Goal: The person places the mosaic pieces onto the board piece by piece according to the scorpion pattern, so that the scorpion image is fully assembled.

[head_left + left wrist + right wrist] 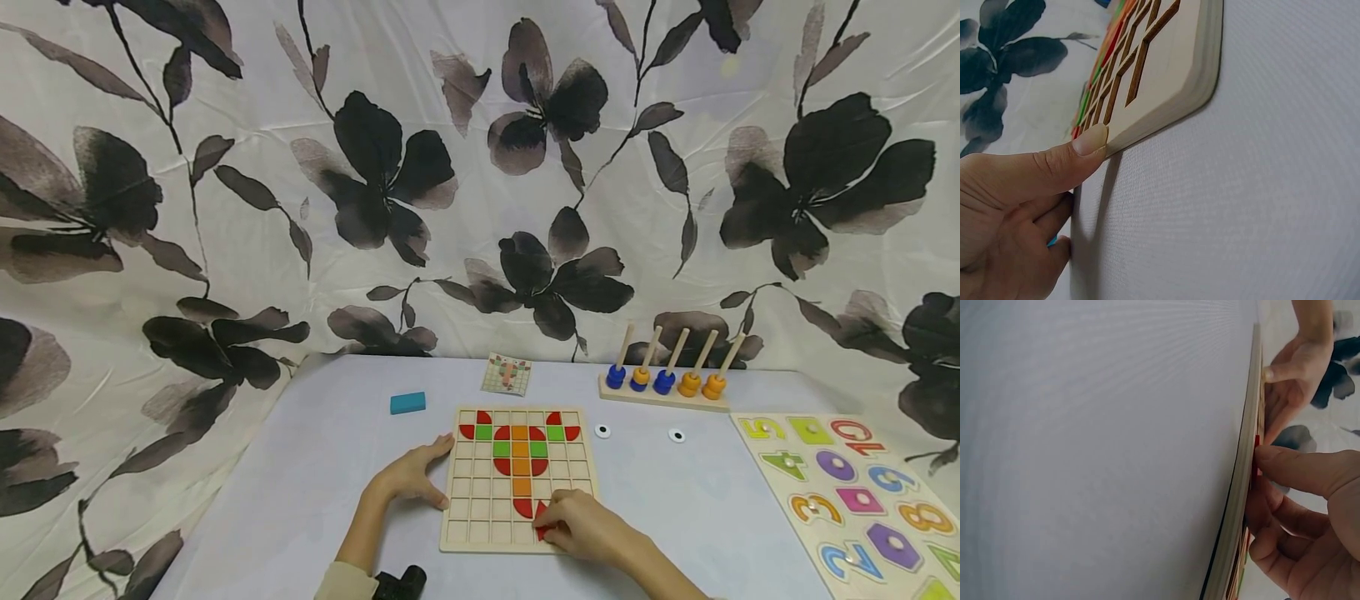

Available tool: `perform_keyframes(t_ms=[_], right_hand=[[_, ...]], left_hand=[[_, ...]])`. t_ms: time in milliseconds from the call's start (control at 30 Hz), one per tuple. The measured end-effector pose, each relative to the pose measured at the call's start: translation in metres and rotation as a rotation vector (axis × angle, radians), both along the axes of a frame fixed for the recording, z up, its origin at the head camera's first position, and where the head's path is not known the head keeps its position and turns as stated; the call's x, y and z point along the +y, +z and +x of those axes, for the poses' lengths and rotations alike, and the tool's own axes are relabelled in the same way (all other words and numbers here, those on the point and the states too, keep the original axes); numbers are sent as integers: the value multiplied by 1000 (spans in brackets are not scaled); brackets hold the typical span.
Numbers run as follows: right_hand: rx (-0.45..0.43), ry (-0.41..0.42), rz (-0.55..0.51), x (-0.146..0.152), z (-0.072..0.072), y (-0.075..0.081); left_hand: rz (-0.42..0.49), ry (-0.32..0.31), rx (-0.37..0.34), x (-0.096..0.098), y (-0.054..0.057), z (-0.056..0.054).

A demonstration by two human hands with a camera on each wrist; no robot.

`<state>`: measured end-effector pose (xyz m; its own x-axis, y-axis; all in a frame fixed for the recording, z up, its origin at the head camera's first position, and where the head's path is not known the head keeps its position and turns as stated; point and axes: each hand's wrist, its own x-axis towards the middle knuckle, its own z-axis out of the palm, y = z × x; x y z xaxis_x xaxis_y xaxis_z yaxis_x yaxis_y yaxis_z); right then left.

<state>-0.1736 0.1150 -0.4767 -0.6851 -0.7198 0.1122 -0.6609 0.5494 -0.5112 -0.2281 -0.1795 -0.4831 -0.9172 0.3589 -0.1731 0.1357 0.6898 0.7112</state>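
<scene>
A square wooden grid board (480,533) lies on the table, holding red quarter-round, green and orange pieces in part of its cells. My left hand (411,475) is spread along the board's left edge; in the left wrist view its thumb (1091,140) touches the rim near a corner. Over the lower right cells, my right hand (581,525) pinches a red piece (541,523) between thumb and fingers. The right wrist view shows that red piece (1256,453) edge-on at the thumb tip, against the board (1244,437); its full shape is hidden.
Behind the board lie a small pattern card (506,374) and a blue block (408,403). A peg stand with blue and orange rings (663,395) is at the back right. Two eye discs (602,431) lie beside the board; a number-and-shape puzzle (813,533) is at the far right.
</scene>
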Motion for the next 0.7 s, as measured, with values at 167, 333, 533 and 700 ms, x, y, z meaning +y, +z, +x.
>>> perform_keyframes(t_ms=[167,333,533,700], right_hand=[[15,-8,17,-4,2,2],[24,-15,17,-6,1,2],[-1,-25,14,-6,0,2],[1,-20,19,-5,0,2]], left_hand=[[-5,5,-6,0,1,1],[-2,9,-11,0,1,1],[1,6,-8,0,1,1],[2,8,-8,-1,1,0]])
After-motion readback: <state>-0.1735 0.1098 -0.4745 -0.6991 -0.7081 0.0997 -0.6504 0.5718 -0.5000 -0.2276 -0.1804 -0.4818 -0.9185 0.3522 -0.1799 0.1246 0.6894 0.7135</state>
